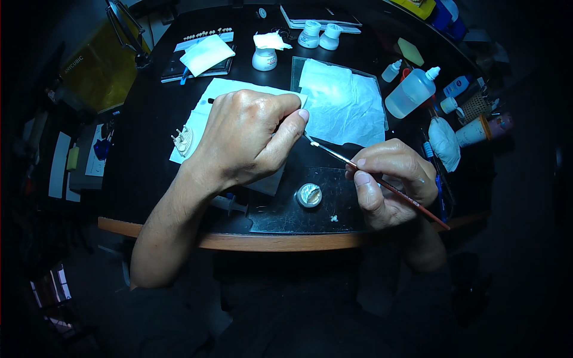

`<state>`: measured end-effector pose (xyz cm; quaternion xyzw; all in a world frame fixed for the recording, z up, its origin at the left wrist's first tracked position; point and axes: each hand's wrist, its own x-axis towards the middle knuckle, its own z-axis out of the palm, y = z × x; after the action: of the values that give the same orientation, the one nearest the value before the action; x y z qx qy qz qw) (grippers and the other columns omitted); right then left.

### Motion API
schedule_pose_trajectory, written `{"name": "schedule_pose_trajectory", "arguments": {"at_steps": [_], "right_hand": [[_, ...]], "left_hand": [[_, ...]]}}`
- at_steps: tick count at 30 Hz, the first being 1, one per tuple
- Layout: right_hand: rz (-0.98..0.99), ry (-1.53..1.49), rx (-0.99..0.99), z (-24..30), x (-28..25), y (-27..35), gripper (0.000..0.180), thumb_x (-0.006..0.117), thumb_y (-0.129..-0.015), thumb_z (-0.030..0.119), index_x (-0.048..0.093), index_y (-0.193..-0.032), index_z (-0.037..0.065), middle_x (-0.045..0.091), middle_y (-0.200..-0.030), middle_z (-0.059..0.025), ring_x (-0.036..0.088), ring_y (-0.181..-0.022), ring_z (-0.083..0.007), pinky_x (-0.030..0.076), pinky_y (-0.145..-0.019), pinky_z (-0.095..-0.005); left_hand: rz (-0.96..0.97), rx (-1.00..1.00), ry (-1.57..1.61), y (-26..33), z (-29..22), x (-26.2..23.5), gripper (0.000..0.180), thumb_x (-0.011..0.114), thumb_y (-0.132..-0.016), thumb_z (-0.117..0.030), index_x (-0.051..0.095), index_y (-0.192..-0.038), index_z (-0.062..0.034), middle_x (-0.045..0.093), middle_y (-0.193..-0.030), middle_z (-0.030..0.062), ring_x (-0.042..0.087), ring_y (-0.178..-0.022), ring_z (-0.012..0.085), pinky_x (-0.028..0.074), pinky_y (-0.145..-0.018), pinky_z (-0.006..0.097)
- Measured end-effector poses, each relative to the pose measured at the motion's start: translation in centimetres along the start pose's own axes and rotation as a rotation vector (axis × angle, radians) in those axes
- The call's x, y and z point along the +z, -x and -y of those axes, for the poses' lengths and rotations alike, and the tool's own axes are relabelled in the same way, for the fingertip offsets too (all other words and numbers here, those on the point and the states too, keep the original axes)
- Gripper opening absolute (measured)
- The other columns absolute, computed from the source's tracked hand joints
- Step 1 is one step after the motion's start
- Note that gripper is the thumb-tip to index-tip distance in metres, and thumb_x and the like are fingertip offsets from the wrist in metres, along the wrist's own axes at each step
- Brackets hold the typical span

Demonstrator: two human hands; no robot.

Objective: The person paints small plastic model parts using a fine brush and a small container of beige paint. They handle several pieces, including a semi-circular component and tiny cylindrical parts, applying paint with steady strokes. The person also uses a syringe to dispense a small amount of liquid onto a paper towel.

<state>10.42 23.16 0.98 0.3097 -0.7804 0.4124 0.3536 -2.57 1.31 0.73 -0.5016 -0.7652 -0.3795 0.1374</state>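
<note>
My right hand (pixel 394 182) is closed around a thin paintbrush (pixel 394 190) with a reddish-brown handle, its bristles pointing up and left. My left hand (pixel 250 128) is closed on a slim metal tool (pixel 307 135), mostly hidden by the fingers. At that tool's tip sits a tiny tooth-like piece (pixel 314 144), with the brush tip touching or very near it. Below lies a small round jar (pixel 309 195) with pale contents, on a dark glossy plate (pixel 274 212). A pale dental model (pixel 182 142) with pegs rests beside my left wrist on white paper (pixel 224 88).
Crumpled tissue (pixel 343 101) covers a glass plate beyond my hands. White jars (pixel 309 34) stand at the back, one topped with tissue (pixel 271 40). To the right are a clear liquid bottle (pixel 410 92) and a tissue wad (pixel 444 143). A wooden edge (pixel 286 241) borders the table.
</note>
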Motion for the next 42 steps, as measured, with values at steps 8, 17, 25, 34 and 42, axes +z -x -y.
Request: {"name": "schedule_pose_trajectory", "arguments": {"at_steps": [8, 17, 25, 34, 42], "right_hand": [[-0.007, 0.021, -0.01, 0.08, 0.09, -0.12, 0.012, 0.074, -0.087, 0.002, 0.071, -0.098, -0.001, 0.075, -0.082, -0.0141, 0.077, -0.069, -0.019, 0.062, -0.061, -0.0276], [0.036, 0.053, -0.047, 0.22, -0.1, -0.4, 0.014, 0.074, -0.085, 0.001, 0.071, -0.098, -0.001, 0.075, -0.082, -0.0144, 0.077, -0.07, -0.0191, 0.063, -0.061, -0.0279], [0.023, 0.059, -0.04, 0.17, -0.03, -0.23, 0.014, 0.073, -0.085, 0.001, 0.071, -0.098, 0.0, 0.075, -0.083, -0.0144, 0.077, -0.07, -0.0187, 0.062, -0.06, -0.0277], [-0.006, -0.02, 0.02, 0.06, -0.42, 0.19, 0.012, 0.072, -0.085, 0.0, 0.069, -0.097, -0.002, 0.075, -0.084, -0.0156, 0.075, -0.07, -0.0182, 0.06, -0.06, -0.0264], [0.028, 0.033, -0.034, 0.23, -0.24, -0.24, 0.014, 0.07, -0.085, 0.0, 0.069, -0.098, -0.002, 0.073, -0.083, -0.0154, 0.073, -0.067, -0.0177, 0.06, -0.06, -0.0274]], "left_hand": [[0.005, 0.003, 0.008, -0.03, -0.1, -0.03, 0.034, 0.058, -0.098, -0.017, 0.067, -0.068, -0.0047, 0.055, -0.048, 0.0054, 0.053, -0.039, 0.0172, 0.041, -0.041, 0.033], [0.014, -0.008, -0.002, 0.05, -0.07, -0.04, 0.034, 0.058, -0.098, -0.018, 0.07, -0.07, -0.0043, 0.056, -0.048, 0.0046, 0.053, -0.039, 0.0165, 0.041, -0.041, 0.033], [0.013, -0.005, 0.017, 0.04, 0.03, 0.09, 0.035, 0.058, -0.099, -0.019, 0.07, -0.069, -0.0046, 0.056, -0.048, 0.0046, 0.054, -0.04, 0.0166, 0.041, -0.041, 0.033], [0.034, -0.015, 0.051, 0.12, 0.27, 0.08, 0.037, 0.057, -0.101, -0.021, 0.07, -0.07, -0.0053, 0.056, -0.048, 0.0034, 0.052, -0.04, 0.0147, 0.04, -0.04, 0.032], [0.027, -0.006, 0.037, 0.15, 0.36, 0.23, 0.037, 0.056, -0.101, -0.02, 0.07, -0.071, -0.0042, 0.057, -0.049, 0.004, 0.052, -0.039, 0.0151, 0.041, -0.04, 0.032]]}}
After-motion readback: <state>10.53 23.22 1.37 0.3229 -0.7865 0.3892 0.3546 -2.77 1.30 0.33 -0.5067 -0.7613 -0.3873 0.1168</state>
